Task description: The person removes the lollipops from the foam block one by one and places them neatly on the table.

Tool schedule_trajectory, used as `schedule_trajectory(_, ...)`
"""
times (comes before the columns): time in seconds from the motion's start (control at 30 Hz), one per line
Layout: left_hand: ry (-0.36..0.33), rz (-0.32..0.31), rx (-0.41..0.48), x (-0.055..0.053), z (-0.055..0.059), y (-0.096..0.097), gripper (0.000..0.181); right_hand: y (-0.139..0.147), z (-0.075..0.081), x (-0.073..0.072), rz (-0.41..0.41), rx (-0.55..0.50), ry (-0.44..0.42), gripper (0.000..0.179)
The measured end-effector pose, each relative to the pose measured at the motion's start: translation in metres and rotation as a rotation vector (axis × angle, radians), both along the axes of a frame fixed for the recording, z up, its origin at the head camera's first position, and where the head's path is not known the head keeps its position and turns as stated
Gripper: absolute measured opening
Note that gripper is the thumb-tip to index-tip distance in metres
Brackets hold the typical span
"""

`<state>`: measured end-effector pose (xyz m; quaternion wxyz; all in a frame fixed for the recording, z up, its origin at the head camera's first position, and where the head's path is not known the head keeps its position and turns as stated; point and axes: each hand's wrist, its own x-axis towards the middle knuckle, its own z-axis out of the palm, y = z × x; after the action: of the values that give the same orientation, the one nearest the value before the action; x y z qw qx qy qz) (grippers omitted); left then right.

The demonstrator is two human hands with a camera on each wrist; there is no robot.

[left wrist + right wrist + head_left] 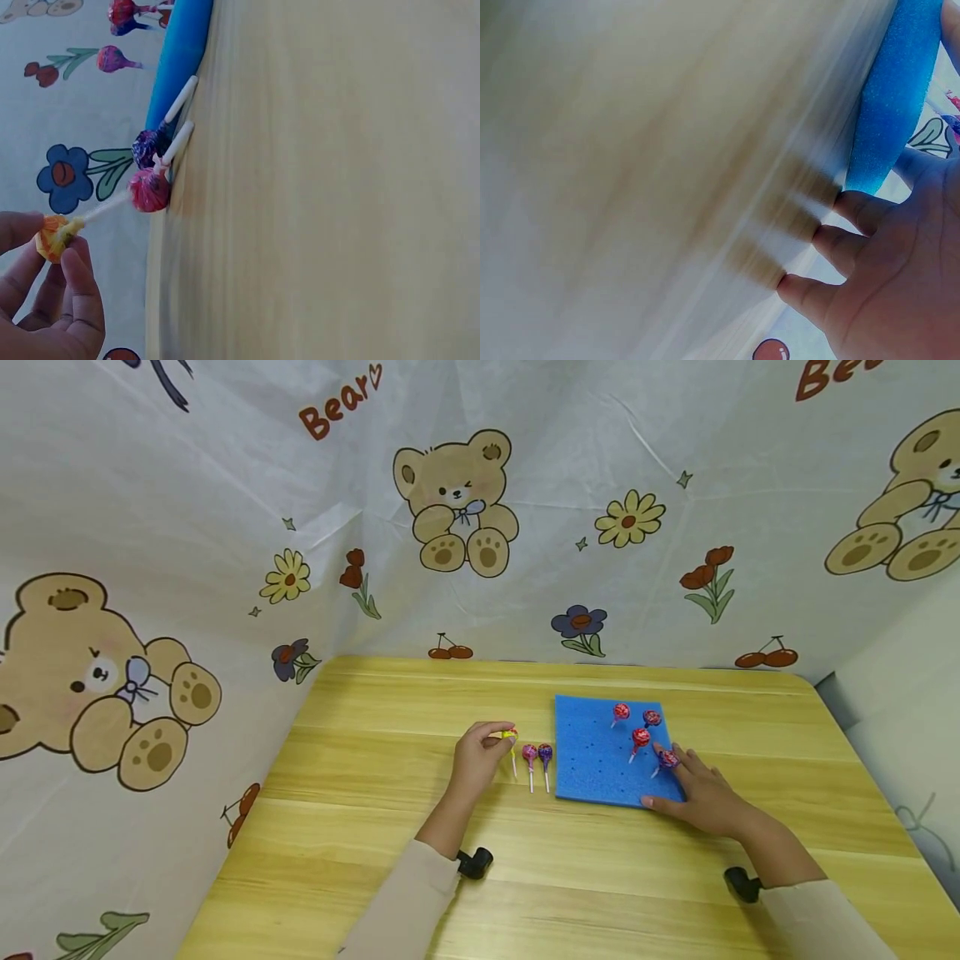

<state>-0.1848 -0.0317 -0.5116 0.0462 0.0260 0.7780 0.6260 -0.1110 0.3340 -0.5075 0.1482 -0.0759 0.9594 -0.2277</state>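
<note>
My left hand point(477, 760) pinches a yellow-wrapped lollipop point(56, 238) by its candy head, the white stick pointing down in the head view. Just to its right, a pink lollipop point(530, 753) and a purple lollipop point(545, 750) lie side by side on the table. A blue foam board point(592, 760) full of small holes carries several lollipops, among them a red one point(640, 737) and a purple-red one point(667, 759). Spread over the board's right edge, my right hand point(705, 797) has its thumb at the front corner and other fingertips down on the table.
The wooden table point(600, 877) ends at a hanging cloth point(540, 552) printed with bears and flowers, which also runs along the left side. A small black device point(475, 863) is worn at the left wrist, another point(742, 885) at the right.
</note>
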Motion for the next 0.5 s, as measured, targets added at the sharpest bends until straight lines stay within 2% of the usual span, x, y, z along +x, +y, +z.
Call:
schedule_trajectory(0.2,-0.039,-0.048,-0.047,-0.0028,-0.0049,-0.0037,0.029,0.0008,-0.0013,-0.0004,-0.005,-0.005,-0.005,0.105)
schedule_trajectory(0.5,-0.153,-0.103,-0.08,-0.007,-0.0101,-0.0042,0.026,0.0012,-0.0031,-0.0011,-0.01,-0.012,-0.01,0.107)
